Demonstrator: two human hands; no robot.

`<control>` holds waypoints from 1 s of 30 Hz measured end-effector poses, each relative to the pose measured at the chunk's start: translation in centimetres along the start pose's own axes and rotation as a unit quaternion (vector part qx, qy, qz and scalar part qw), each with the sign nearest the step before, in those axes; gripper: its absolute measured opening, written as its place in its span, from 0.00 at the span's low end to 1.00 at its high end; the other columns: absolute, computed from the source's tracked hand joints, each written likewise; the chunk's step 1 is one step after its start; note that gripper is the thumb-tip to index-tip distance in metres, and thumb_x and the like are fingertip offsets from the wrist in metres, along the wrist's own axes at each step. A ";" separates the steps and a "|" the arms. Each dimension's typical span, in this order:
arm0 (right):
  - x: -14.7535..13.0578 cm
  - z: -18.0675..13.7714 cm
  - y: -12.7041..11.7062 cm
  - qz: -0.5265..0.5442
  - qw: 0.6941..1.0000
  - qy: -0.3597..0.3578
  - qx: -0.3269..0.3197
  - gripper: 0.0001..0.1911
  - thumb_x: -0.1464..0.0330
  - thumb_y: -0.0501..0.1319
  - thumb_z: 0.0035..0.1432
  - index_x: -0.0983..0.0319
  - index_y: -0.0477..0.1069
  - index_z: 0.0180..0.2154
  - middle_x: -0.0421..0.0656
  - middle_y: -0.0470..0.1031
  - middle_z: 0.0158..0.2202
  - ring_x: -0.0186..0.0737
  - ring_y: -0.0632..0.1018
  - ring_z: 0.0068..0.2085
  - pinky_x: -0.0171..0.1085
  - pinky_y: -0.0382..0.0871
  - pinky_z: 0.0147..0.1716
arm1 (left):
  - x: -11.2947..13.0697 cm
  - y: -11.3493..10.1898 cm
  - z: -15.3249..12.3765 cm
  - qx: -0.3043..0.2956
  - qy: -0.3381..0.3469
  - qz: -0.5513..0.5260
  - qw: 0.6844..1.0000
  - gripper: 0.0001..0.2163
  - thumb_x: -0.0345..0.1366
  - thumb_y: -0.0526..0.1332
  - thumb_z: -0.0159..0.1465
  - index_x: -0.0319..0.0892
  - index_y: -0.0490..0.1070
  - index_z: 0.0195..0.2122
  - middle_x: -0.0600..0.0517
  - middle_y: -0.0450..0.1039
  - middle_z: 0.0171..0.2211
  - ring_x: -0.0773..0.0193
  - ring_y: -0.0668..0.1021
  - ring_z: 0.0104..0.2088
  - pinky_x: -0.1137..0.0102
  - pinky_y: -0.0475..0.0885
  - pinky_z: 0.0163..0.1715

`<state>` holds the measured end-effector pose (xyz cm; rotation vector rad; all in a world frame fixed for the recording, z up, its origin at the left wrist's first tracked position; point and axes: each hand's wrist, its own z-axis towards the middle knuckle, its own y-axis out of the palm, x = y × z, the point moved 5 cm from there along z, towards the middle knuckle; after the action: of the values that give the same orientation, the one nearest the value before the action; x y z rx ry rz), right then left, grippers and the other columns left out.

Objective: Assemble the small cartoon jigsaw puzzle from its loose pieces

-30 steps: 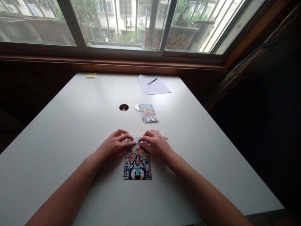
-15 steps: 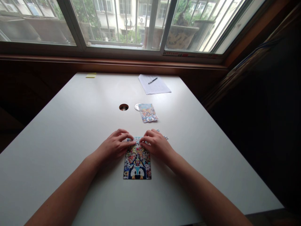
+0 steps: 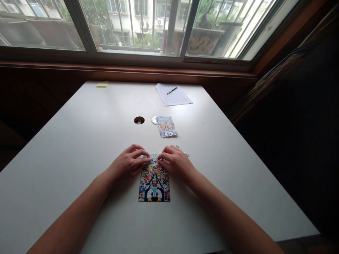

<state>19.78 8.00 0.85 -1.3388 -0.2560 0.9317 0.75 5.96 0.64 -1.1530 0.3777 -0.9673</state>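
A colourful jigsaw puzzle with a blue cartoon dog's face lies flat on the white table, its lower part assembled. My left hand rests at its upper left, fingers stretched apart, with thumb and index fingertips on the top rows. At the upper right, my right hand has its fingers bent and pinched together on a small puzzle piece, mostly hidden by the fingertips. Several loose puzzle pieces lie just beyond the right hand.
Beyond the puzzle lies a small picture sheet with the same design, overlapping a round silvery disc. Left of it is a cable hole. Farther back are paper sheets with a pen and yellow sticky notes.
The left thumb and index fingertips have shifted slightly left on the puzzle's top rows. The right hand stays nearly still, and the puzzle lies in almost the same place.
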 end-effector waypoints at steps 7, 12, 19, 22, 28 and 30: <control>-0.1 0.1 0.2 -0.016 1.000 -0.004 0.007 0.06 0.66 0.62 0.65 0.59 0.77 0.36 0.45 0.74 0.36 0.42 0.71 0.40 0.40 0.64 0.41 | 0.3 0.2 0.1 -0.017 0.003 0.019 1.000 0.17 0.30 0.61 0.65 0.50 0.72 0.55 0.50 0.76 0.49 0.55 0.71 0.52 0.58 0.71 0.53; -0.1 0.1 0.3 -0.026 1.000 -0.006 0.007 0.08 0.66 0.61 0.66 0.59 0.77 0.36 0.45 0.74 0.37 0.42 0.71 0.40 0.40 0.64 0.41 | 0.5 0.2 0.1 -0.021 0.004 0.037 0.999 0.15 0.31 0.60 0.67 0.47 0.73 0.54 0.50 0.76 0.49 0.54 0.71 0.52 0.58 0.71 0.52; -0.2 0.0 0.2 -0.030 1.000 -0.002 0.002 0.08 0.66 0.60 0.66 0.60 0.76 0.35 0.45 0.74 0.37 0.42 0.72 0.39 0.40 0.63 0.40 | 0.7 0.4 0.1 -0.034 0.004 0.057 0.998 0.15 0.31 0.59 0.67 0.48 0.72 0.55 0.50 0.76 0.49 0.54 0.70 0.53 0.59 0.70 0.52; -0.3 0.0 0.1 -0.032 1.000 0.000 0.002 0.08 0.66 0.60 0.66 0.60 0.76 0.35 0.45 0.74 0.37 0.41 0.72 0.39 0.39 0.63 0.40 | 0.7 0.4 0.2 -0.039 0.006 0.061 0.997 0.15 0.32 0.59 0.68 0.48 0.72 0.55 0.50 0.75 0.50 0.54 0.70 0.52 0.59 0.70 0.52; -0.4 0.0 0.2 -0.044 0.999 -0.003 0.004 0.09 0.66 0.60 0.66 0.60 0.76 0.35 0.44 0.74 0.36 0.40 0.72 0.38 0.39 0.62 0.40 | 0.6 0.4 0.2 -0.033 0.004 0.062 0.997 0.15 0.31 0.59 0.68 0.49 0.72 0.55 0.50 0.75 0.50 0.54 0.70 0.51 0.60 0.70 0.50; -0.3 -0.1 0.3 -0.044 0.999 -0.008 0.007 0.08 0.66 0.60 0.66 0.60 0.76 0.35 0.44 0.74 0.36 0.40 0.73 0.39 0.39 0.62 0.40 | 0.6 0.5 0.1 -0.033 0.005 0.057 0.998 0.15 0.31 0.59 0.67 0.49 0.72 0.55 0.50 0.75 0.50 0.55 0.71 0.51 0.60 0.70 0.50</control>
<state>19.49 7.74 0.64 -1.2962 -0.3181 0.8685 1.36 5.62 0.34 -1.1744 0.4813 -0.8659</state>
